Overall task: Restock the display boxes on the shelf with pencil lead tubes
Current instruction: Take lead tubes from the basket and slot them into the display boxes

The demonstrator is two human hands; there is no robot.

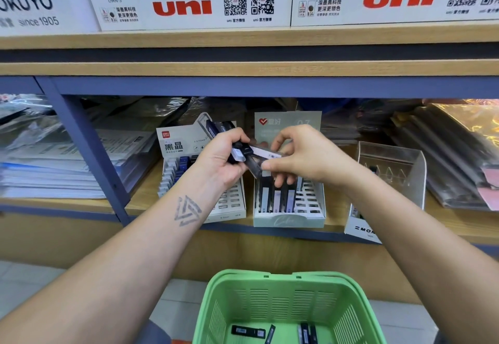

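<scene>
Green basket [272, 297], four tubes [248, 332]; two display boxes [289, 218].

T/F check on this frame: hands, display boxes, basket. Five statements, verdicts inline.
1. The left hand grips a bunch of lead tubes. True.
2. The right hand is down in the basket. False: it is up at the shelf, fingers on a tube from the bunch.
3. The basket is empty. False: a few dark tubes lie on its bottom.
4. The green box has tubes in its left slots and open slots on its right. True.
5. The clear acrylic stand sits left of the white box. False: it stands right of the green box.
</scene>
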